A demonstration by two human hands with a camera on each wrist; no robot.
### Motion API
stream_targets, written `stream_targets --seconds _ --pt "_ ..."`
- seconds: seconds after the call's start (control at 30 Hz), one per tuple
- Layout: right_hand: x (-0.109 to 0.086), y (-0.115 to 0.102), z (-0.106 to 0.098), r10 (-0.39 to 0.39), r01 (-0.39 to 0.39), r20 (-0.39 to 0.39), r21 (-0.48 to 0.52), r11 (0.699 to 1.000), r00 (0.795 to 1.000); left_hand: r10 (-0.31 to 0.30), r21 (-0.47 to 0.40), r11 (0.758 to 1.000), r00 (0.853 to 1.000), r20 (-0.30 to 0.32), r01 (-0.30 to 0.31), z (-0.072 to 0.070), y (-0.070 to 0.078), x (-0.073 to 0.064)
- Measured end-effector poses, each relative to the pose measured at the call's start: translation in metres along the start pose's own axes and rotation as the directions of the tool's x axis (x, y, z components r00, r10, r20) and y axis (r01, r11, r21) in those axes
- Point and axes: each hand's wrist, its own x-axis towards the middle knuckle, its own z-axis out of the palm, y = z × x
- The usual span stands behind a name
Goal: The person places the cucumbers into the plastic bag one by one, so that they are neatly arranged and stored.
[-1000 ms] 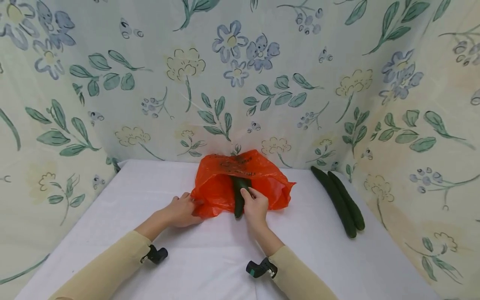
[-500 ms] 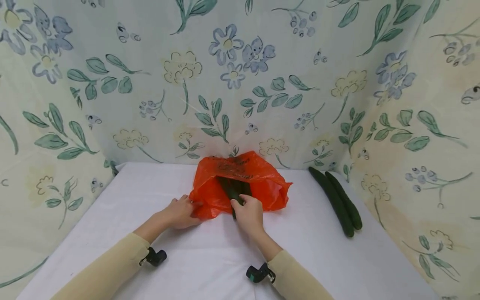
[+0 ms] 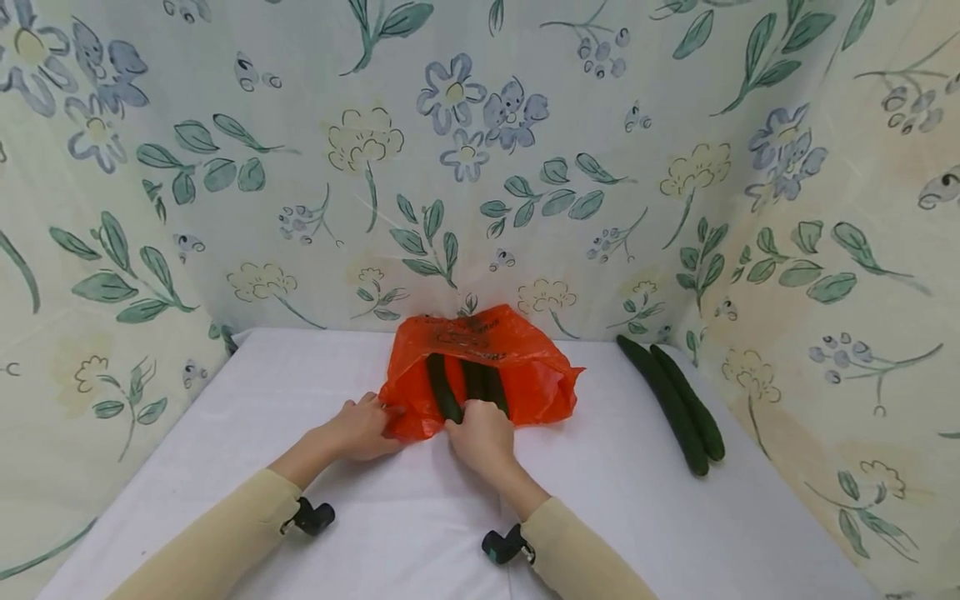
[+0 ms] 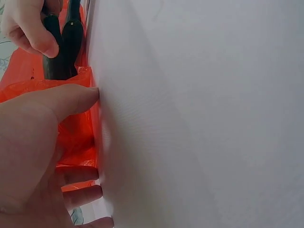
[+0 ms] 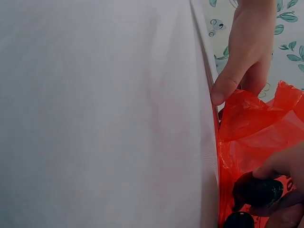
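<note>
My right hand (image 3: pixel 482 437) grips the near end of a dark green cucumber (image 3: pixel 442 387) lying in the mouth of a red plastic bag (image 3: pixel 543 387). In the right wrist view thumb and fingers close round that cucumber's tip (image 5: pixel 259 191). To its right inside the bag lie two more cucumbers (image 3: pixel 474 379), partly hidden by the hand and the bag. My left hand (image 3: pixel 363 429) presses the bag's left edge to the table, and in the left wrist view its thumb and fingers (image 4: pixel 78 97) are stretched straight over the red film.
Another two cucumbers (image 3: pixel 675 404) lie side by side at the table's right. A white cloth (image 3: pixel 315 367) covers the table, and floral fabric (image 3: pixel 465 192) rises behind and at both sides. Black wrist cameras (image 3: pixel 313 517) sit on both sleeves.
My right hand has moved left and slightly down, bringing its cucumber to the left side of the bag mouth. The cucumbers behind it now show. The left hand stays on the bag edge.
</note>
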Motion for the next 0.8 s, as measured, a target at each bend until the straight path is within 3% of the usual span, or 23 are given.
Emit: stream_targets --seconds 0.17,0.37,0.8 --pt "0.0 -0.005 0.003 -0.023 0.03 0.054 -0.13 0.991 0.998 0.004 0.016 1.0 1.0 -0.008 -0.004 0.001 0.0 0.0" --pt "0.006 -0.012 0.002 0.029 0.018 0.179 -0.255 0.967 0.983 -0.004 0.01 1.0 1.0 -0.011 0.004 0.001 0.0 0.001" --pt "0.02 -0.02 0.007 0.069 0.004 0.218 -0.319 0.948 0.974 0.012 0.038 0.999 1.0 -0.012 -0.011 0.002 0.001 0.0"
